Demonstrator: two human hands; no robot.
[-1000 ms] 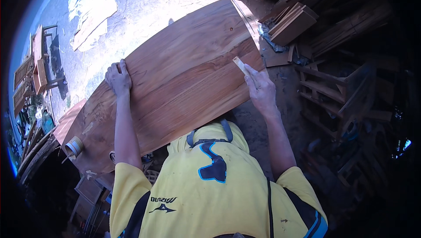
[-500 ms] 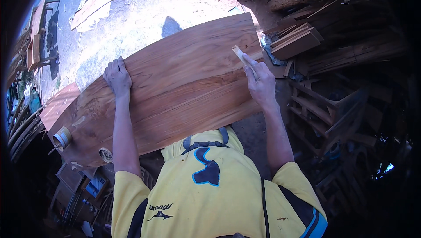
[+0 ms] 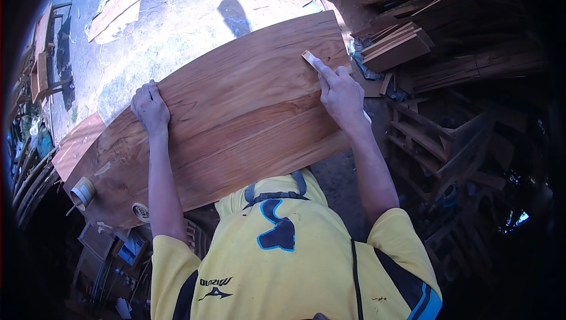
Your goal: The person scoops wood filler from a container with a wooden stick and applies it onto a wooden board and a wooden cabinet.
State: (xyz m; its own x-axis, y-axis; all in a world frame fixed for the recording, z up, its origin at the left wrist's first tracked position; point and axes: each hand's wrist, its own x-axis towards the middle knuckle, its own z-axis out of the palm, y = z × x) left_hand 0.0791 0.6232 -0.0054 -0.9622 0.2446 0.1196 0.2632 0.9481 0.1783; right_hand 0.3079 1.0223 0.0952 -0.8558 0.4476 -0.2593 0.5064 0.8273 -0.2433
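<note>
A large brown wooden panel (image 3: 236,114) made of joined boards lies in front of me, its ends tapering left and right. My left hand (image 3: 150,108) rests palm down on its far left part, fingers over the upper edge. My right hand (image 3: 339,93) presses a small tan flat tool (image 3: 311,58) with outstretched fingers against the panel's upper right area. My yellow shirt (image 3: 283,261) fills the lower middle of the view.
A roll of tape (image 3: 82,192) lies on the panel's left end and a small round tin (image 3: 140,211) at its near edge. Stacked timber pieces (image 3: 398,49) and wooden frames (image 3: 448,161) crowd the right. Sunlit ground (image 3: 194,13) with scrap boards (image 3: 118,5) lies beyond.
The view has shifted so the panel lies lower and flatter in the picture. Both hands keep their places on it; the right hand and tool sit slightly nearer the top right edge.
</note>
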